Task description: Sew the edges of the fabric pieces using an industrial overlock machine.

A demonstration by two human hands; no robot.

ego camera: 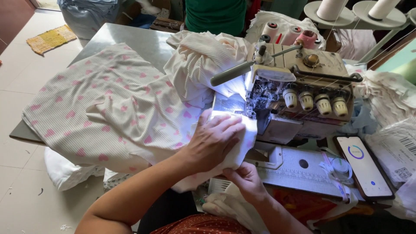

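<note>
Right at the front edge of the tabletop (130,37), the left hand (212,141) lies flat and open, palm down, fingers spread — pressing white fabric with pink hearts (108,108) onto the bed of the overlock sewing machine (299,86). Its fingertips reach close to the brightly lit needle area, where the fabric's edge meets the presser foot. The right hand (245,177) sits just below and nearer the person, fingers curled and closed on the lower fold of the same fabric, gripping it from underneath at the tabletop's near edge.

From the machine the heart-printed fabric spreads away across the left half of the steel tabletop and drapes over its front left edge. A bundle of plain white ribbed cloth (203,60) is heaped behind it, touching the machine's left side. Four cream tension dials (315,100) line the machine's front, and thread cones (284,32) stand behind it toward the far edge.

Near the front right corner a smartphone (362,167) with a lit screen lies face up, just beside a white seam-guide plate (299,167) — a clear tape roll (340,167) rests between them. A yellow woven mat (51,38) lies on the tiled floor (17,86) beyond the far left corner.
</note>
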